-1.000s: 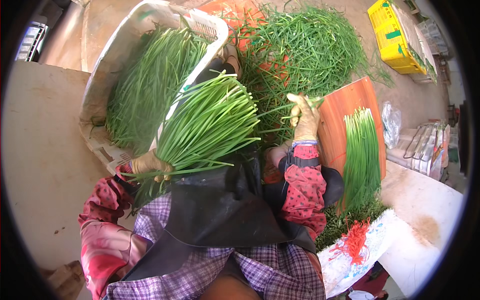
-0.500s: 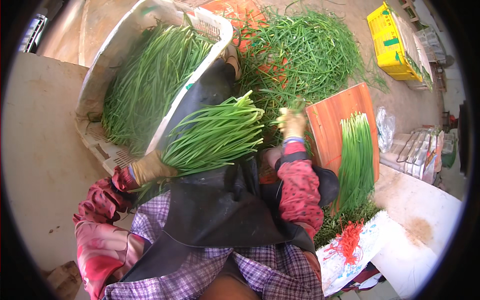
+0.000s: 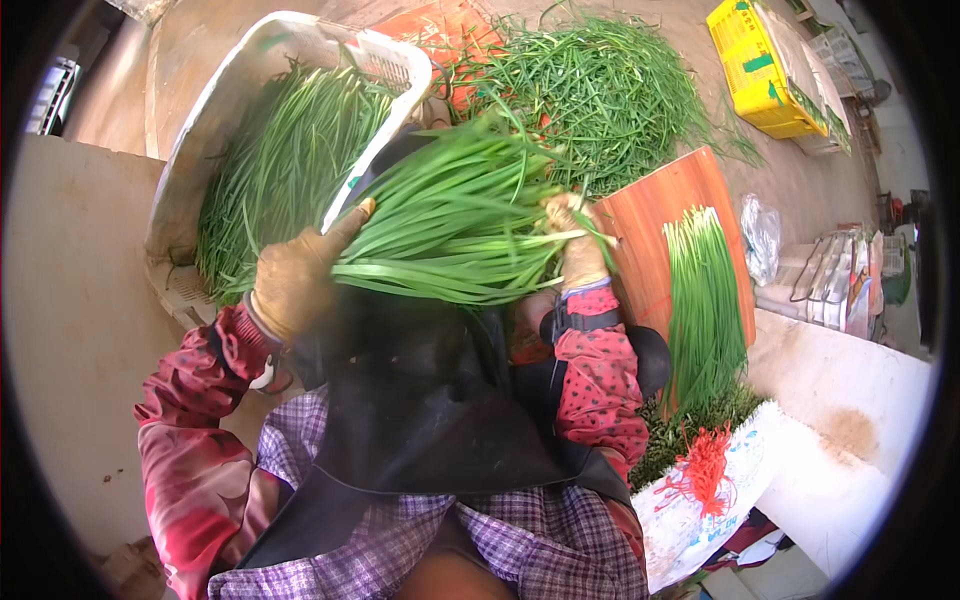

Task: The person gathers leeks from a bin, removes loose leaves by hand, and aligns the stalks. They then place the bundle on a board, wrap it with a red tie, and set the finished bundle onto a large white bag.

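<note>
A loose bunch of garlic chives (image 3: 450, 220) stretches across my lap between my two gloved hands, a little blurred at its upper side. The leafy end rests in my left hand (image 3: 300, 275), its thumb over the bunch and its other fingers partly hidden. At the pale stem end, my right hand (image 3: 577, 240) is closed round a few stems that stick out past its fingers. To its right, a neat bundle of garlic chives (image 3: 705, 310) lies on a reddish-brown wooden board (image 3: 635, 225), stem ends pointing away from me.
At the left stands a white plastic crate (image 3: 175, 200) filled with more chives. A pile of loose green leaves (image 3: 610, 100) covers the floor ahead, partly over an orange sheet (image 3: 440, 35). Red ties (image 3: 708, 475) lie on a white sack (image 3: 690, 535). A yellow crate (image 3: 750, 70) stands far right.
My left hand has raised the bunch and shifted its grip, thumb now on top. My right hand, blurred over the leaf pile before, has come down onto the stem end.
</note>
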A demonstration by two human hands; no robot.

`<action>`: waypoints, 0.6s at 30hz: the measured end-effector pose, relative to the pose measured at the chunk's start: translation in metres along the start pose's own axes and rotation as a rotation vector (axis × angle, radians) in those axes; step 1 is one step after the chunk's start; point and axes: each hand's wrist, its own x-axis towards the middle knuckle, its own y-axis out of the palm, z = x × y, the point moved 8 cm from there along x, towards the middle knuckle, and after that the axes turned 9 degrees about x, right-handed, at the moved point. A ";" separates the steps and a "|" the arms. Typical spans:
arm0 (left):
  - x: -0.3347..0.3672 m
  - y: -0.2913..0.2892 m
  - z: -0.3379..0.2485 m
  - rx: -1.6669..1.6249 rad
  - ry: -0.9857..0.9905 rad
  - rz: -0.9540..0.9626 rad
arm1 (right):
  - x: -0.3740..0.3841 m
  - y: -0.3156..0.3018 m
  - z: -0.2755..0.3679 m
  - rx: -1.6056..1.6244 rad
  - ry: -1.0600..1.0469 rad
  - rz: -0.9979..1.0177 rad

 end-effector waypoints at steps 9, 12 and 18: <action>-0.024 0.074 0.017 0.217 0.016 0.054 | -0.030 -0.077 -0.022 0.044 0.182 -0.314; -0.033 0.082 0.020 0.235 0.009 0.084 | -0.026 -0.004 -0.011 -0.267 0.189 -0.086; -0.046 0.085 0.015 0.252 0.075 0.129 | 0.000 0.035 -0.093 -0.593 -0.035 0.004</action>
